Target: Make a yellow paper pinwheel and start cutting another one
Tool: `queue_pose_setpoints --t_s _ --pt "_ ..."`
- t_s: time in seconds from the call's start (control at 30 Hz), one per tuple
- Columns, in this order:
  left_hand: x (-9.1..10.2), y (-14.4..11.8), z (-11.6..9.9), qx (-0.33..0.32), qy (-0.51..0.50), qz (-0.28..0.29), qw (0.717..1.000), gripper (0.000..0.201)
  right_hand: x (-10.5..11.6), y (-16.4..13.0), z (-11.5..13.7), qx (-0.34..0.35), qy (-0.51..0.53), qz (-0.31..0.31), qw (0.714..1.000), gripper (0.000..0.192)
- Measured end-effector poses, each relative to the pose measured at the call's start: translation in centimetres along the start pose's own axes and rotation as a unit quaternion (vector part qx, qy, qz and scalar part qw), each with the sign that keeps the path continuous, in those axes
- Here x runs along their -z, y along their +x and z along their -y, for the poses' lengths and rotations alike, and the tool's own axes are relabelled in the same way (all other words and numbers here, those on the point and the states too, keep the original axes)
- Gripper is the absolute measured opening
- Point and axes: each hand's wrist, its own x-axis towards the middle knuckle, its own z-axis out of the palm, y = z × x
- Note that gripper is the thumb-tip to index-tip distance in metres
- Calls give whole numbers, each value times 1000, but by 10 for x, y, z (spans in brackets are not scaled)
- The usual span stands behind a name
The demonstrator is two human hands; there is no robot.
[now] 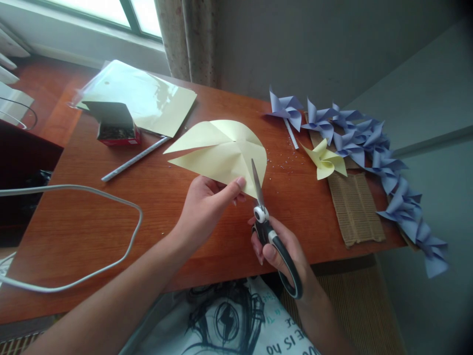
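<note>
Head view, looking down at a reddish wooden table [111, 217]. The left hand [207, 204] pinches the near edge of a pale yellow paper sheet [221, 153], thumb on top, holding it just above the table's middle. The sheet is creased and already slit from its corners toward the centre. The right hand [284, 256] grips a pair of black-and-white-handled scissors [266, 227], fingers through the loops; the blades point away from the person and bite into the sheet's near right corner, beside the left thumb.

Places relative to the yellow sheet: to its left lies a grey striped stick [135, 159], and beyond that a small open red box [116, 129] standing on a clear plastic packet of yellow paper [148, 96]. To its right sits a finished yellow pinwheel [325, 160], touching a strip of brown corrugated cardboard [354, 207]. Behind and right of that, a row of blue-violet pinwheels [369, 143] runs along the table's right edge toward the near corner. Well to the sheet's left, a white cable [92, 192] loops across the tabletop. Small specks of debris lie just right of the sheet.
</note>
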Motion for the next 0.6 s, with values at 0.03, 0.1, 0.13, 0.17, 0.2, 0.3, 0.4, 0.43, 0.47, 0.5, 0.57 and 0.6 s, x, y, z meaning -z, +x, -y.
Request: queue_pose_setpoints --t_s 0.03,0.1,0.13,0.17,0.2,0.3,0.4,0.43,0.47,0.5,0.57,0.6 --pt "0 0 0 0 2 0 1000 22 0 0 0 1 -3 4 1000 53" --pt "0 0 -1 0 7 0 1000 23 -1 -1 1 1 -11 2 1000 54" --pt "0 0 -1 0 8 0 1000 23 -1 -1 2 1 -16 -4 1000 55" --pt "0 0 -1 -1 7 1 1000 23 -3 -1 3 1 -19 -10 1000 55" --pt "0 0 -1 -1 7 1 1000 23 -4 -2 4 0 -21 -16 1000 55" --pt "0 0 -1 -4 7 5 1000 24 -5 -2 6 2 -21 -19 1000 56" --pt "0 0 0 -7 3 8 1000 24 -4 -1 5 7 -17 -20 1000 54" --pt "1 0 0 -9 0 10 1000 23 -3 -1 4 9 -15 -19 1000 54" --pt "1 0 0 -10 -3 12 1000 23 -3 -1 3 9 -13 -18 1000 53" --pt "1 0 0 -12 -5 15 1000 23 -2 -1 2 10 -11 -17 1000 53" --pt "1 0 1 -14 -8 20 1000 23 -3 -2 1 11 -9 -12 1000 52" --pt "1 0 1 -14 -10 21 1000 23 -3 -2 1 11 -8 -14 1000 52"
